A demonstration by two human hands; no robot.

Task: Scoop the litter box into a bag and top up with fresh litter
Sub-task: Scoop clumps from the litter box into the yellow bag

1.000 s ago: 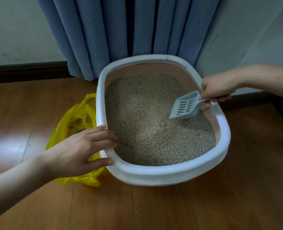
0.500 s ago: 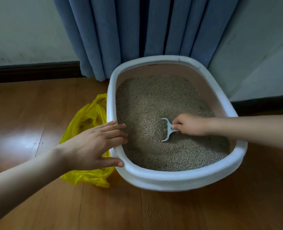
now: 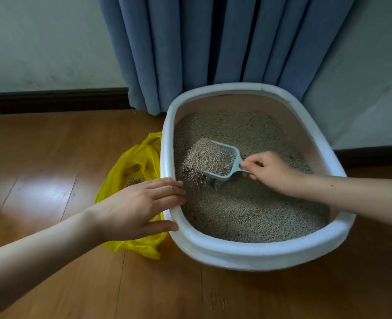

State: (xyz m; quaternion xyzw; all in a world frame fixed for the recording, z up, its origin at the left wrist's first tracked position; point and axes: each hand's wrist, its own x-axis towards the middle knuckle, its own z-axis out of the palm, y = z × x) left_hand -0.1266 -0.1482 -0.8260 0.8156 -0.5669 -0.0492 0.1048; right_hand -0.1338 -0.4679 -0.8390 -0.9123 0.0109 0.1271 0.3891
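A white oval litter box (image 3: pixel 255 253) stands on the wooden floor, filled with beige litter (image 3: pixel 248 210). My right hand (image 3: pixel 267 170) grips the handle of a pale blue slotted scoop (image 3: pixel 222 162), held just above the litter and heaped with granules; some spill off its left edge. My left hand (image 3: pixel 139 206) rests on the box's left rim, fingers straight over the edge and thumb along the outside. A yellow plastic bag (image 3: pixel 133 162) lies open on the floor against the box's left side, with some litter inside.
Blue curtains (image 3: pixel 213 49) hang just behind the box against a pale wall with a dark skirting board (image 3: pixel 52 100). A few stray granules (image 3: pixel 215 300) lie on the floor in front of the box.
The scoop went from held empty above the box, down into the litter, and now is lifted out full, facing left. My left hand stayed on the rim.
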